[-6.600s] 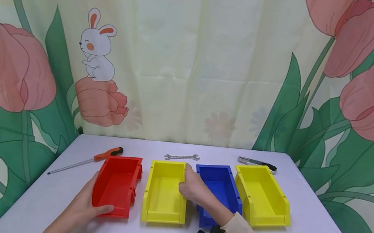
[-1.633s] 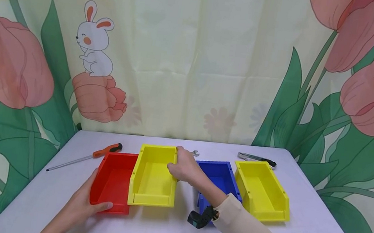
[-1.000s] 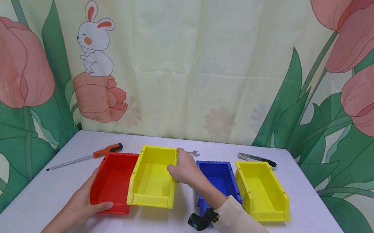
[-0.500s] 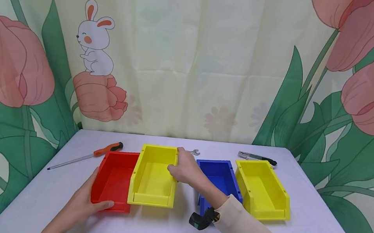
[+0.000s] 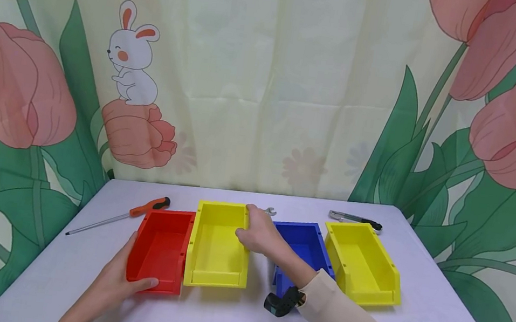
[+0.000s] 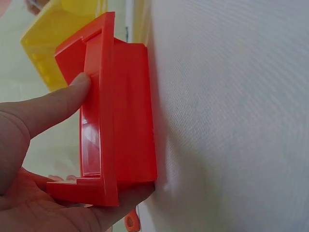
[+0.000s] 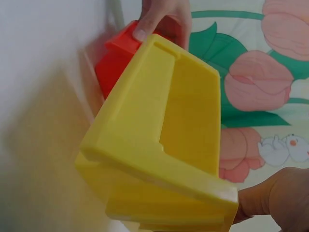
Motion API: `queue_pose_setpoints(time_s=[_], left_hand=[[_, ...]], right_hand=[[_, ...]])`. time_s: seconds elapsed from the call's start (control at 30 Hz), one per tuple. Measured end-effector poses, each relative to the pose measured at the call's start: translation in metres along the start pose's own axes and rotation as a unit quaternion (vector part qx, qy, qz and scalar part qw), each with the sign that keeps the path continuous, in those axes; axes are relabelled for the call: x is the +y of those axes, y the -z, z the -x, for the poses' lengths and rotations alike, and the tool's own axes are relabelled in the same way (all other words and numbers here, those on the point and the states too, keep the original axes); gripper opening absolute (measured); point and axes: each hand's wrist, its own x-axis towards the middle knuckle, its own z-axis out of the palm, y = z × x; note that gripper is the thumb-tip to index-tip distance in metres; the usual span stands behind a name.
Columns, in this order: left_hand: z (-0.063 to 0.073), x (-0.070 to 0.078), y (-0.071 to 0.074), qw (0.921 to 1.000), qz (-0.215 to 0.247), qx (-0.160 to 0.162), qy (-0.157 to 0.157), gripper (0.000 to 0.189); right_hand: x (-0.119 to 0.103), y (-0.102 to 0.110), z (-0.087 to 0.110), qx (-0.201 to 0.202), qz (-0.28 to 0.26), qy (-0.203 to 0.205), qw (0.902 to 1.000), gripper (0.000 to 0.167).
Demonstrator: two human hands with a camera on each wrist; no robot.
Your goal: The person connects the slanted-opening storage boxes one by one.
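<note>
My left hand (image 5: 112,283) grips the red storage bin (image 5: 160,249) by its left side, thumb over the low front lip; that bin sits on the table. With my right hand (image 5: 262,232) I pinch the right rim of a yellow storage bin (image 5: 220,243), thumb inside its wall. In the right wrist view the yellow bin (image 7: 193,116) hangs above the table, its shadow apart from it. Its left edge lies along the red bin's right side; whether the two are hooked together I cannot tell.
A blue bin (image 5: 301,243) and another yellow bin (image 5: 364,265) stand to the right, the blue one partly behind my right forearm. Behind the bins lie a screwdriver (image 5: 133,212), a mostly hidden wrench (image 5: 271,211) and a black-handled tool (image 5: 355,219). A printed curtain (image 5: 269,75) hangs behind the table.
The yellow bin has been lifted off the table and carried left to the red bin. During the last half second it has shifted slightly right and down. My left hand stays on the red bin.
</note>
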Motion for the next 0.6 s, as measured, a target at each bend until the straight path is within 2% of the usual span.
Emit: queue_pose_setpoints(time_s=[0.3,0.6], left_hand=[[0.002,0.002,-0.002,0.9999,0.008,-0.003,-0.012,0.138],[0.003,0.005,-0.007,0.9998,0.001,0.012,-0.014,0.135]], right_hand=[[0.005,0.01,-0.007,-0.019,-0.058,-0.019,0.9979,0.065],[0.011,0.012,-0.017,-0.033,-0.063,-0.024,0.9972,0.065]])
